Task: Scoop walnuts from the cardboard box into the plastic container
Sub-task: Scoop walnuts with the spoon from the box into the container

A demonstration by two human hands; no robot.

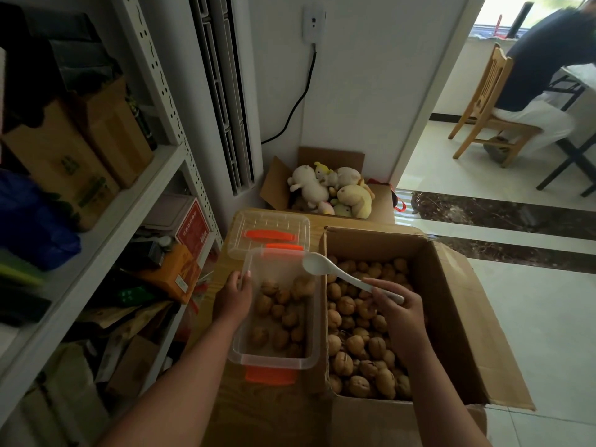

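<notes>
Left hand [233, 296] gripped the plastic container's [245, 321] rim; right hand [400, 312] held a spoon [335, 272] empty above the walnuts [361, 346].

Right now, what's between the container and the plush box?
The clear lid with orange latches lies flat there, behind the container and before the plush box; the head view shows it.

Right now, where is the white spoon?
In the head view, the white spoon is held in the right hand, its bowl over the far right corner of the plastic container.
</notes>
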